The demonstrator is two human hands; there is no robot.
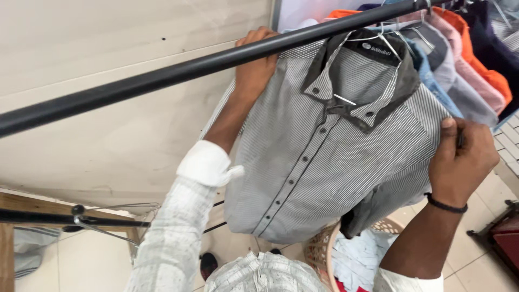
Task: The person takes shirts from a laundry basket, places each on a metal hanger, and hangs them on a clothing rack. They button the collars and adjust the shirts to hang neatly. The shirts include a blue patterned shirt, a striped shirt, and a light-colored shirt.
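Observation:
A grey striped shirt [319,157] with a dark collar hangs on a wire hanger [386,40] from a black clothes rail [178,70]. My left hand [257,67] is raised behind the rail and grips the shirt's left shoulder. My right hand [462,159] pinches the shirt's other shoulder and sleeve at the right. The shirt is buttoned down the front and faces me.
More shirts [470,59] in blue, pink, orange and navy hang to the right on the same rail. A woven laundry basket [319,254] holding clothes stands below. A second lower rail [54,218] with empty hangers runs at the left. A beige wall is behind.

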